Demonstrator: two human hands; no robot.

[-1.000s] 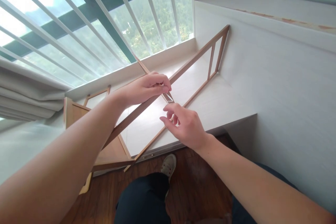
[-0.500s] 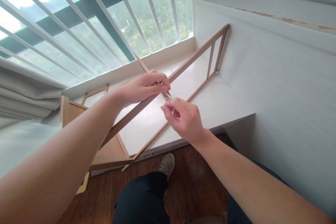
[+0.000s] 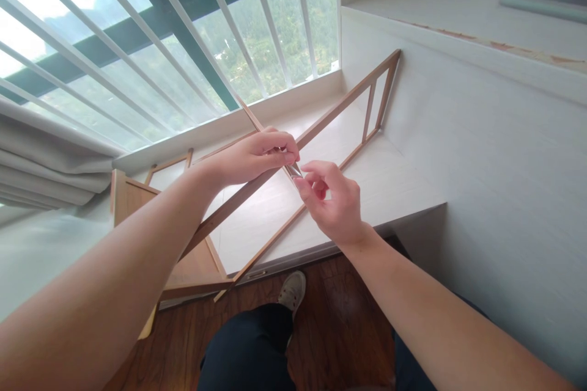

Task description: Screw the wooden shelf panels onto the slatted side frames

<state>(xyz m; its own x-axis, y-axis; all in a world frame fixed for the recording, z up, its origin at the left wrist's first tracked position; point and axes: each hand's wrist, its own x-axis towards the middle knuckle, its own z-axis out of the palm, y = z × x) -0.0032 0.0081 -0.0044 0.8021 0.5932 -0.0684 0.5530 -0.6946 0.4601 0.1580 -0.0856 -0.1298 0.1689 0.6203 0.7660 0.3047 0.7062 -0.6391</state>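
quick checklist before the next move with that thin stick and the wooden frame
1. Left hand pinching the thin stick: ok.
2. Right hand at the stick's lower tip: ok, fingertips there.
3. Right hand actually gripping the tip: cannot tell.
4. Wooden frame resting on the white ledge: ok.
5. Stick joined to the frame: cannot tell, hands cover it.
6. Shoe away from the frame's foot: ok.

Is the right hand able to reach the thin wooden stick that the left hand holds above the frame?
Probably yes. The right hand is right beside the thin wooden stick, its fingertips at the lower end just below the left hand; nothing lies between them.
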